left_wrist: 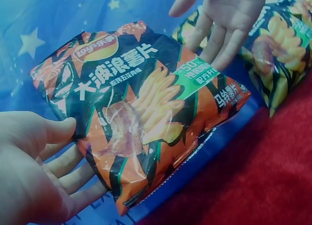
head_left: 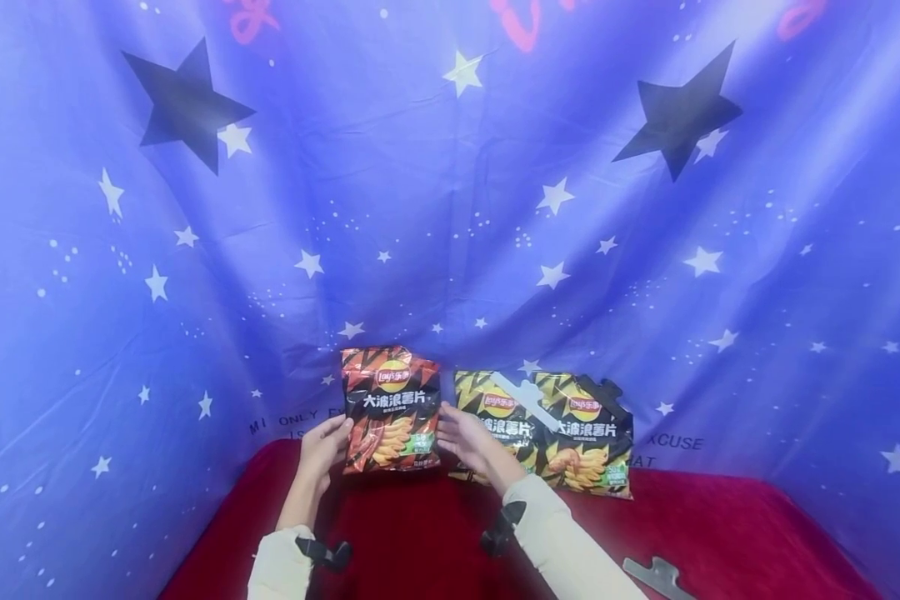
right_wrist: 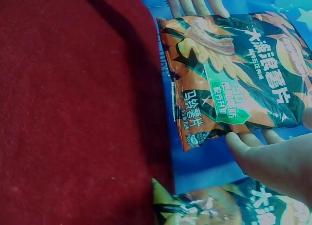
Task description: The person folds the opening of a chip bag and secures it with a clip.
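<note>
An orange-and-black bag of Lay's potato chips (head_left: 392,417) stands upright at the back, its printed front facing me. My left hand (head_left: 321,450) is at its left edge; in the left wrist view the thumb tip touches that edge and the extended fingers reach behind the bag. At the opposite edge is my right hand (head_left: 468,437), its palm turned toward the bag. The right fingers lie extended, tips partly hidden behind the bag, and the thumb stands apart from it in the left wrist view.
Right of it stand two yellow-and-black chip bags (head_left: 585,458), side by side. A white sealing clip (head_left: 527,402) crosses the top of one, and a black clip (head_left: 603,392) sits on the other. A grey clip (head_left: 658,575) lies on the red cloth (head_left: 412,542) at front right. A starry blue backdrop (head_left: 435,208) hangs behind.
</note>
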`<move>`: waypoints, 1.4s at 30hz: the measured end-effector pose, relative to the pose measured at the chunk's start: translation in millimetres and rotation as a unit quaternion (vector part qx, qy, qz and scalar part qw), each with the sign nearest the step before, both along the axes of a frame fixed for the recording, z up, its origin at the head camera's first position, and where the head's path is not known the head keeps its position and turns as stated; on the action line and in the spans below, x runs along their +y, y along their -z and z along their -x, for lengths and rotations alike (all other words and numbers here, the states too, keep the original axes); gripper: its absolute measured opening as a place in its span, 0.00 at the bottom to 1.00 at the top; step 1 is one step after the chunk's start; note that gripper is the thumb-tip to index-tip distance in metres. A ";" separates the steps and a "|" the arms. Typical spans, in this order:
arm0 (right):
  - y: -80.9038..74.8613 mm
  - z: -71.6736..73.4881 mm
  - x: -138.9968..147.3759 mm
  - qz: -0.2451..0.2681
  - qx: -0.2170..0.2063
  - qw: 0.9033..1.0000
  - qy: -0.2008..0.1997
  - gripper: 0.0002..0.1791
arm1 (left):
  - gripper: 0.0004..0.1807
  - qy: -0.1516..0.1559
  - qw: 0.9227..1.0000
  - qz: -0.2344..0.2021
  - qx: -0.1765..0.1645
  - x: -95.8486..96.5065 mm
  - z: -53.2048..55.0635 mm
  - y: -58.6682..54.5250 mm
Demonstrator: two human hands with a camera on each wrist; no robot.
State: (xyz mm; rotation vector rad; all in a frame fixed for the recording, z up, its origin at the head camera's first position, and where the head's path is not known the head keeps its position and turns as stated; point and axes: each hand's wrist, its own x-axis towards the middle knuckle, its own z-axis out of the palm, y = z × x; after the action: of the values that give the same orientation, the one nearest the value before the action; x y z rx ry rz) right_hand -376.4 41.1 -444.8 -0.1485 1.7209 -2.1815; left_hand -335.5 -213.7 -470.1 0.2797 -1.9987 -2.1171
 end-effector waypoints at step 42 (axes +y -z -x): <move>-49.0 -63.4 139.7 -0.138 0.087 0.983 0.082 0.33 | 0.23 0.223 0.973 0.018 0.063 96.2 -23.8 -36.8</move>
State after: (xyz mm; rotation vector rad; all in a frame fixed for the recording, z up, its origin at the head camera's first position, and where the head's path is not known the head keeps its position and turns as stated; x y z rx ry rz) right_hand -313.0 180.8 -395.9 -0.1330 2.1851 -2.0642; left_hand -311.7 -117.5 -433.3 -0.3369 -2.1765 -2.2709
